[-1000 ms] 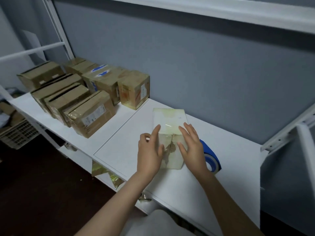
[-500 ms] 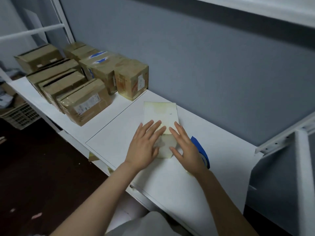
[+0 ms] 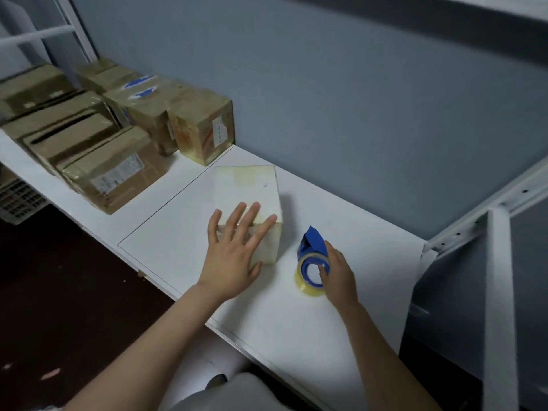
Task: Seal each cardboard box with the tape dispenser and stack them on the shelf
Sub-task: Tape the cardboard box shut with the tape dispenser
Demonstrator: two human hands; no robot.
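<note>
Flat left hand (image 3: 234,256) steadies the pale cardboard box (image 3: 249,188); right hand (image 3: 338,274) grasps the blue tape dispenser (image 3: 311,256). Pulled tape may drag the box.

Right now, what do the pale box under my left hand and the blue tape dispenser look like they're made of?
The pale box: probably cardboard, whitish, under glossy clear tape; yellowed strips and sheen show near the left hand. The tape dispenser: likely hard blue plastic, smooth and evenly coloured; its roll is clear yellowish film, translucent at the rim. The right hand grips it.
</note>
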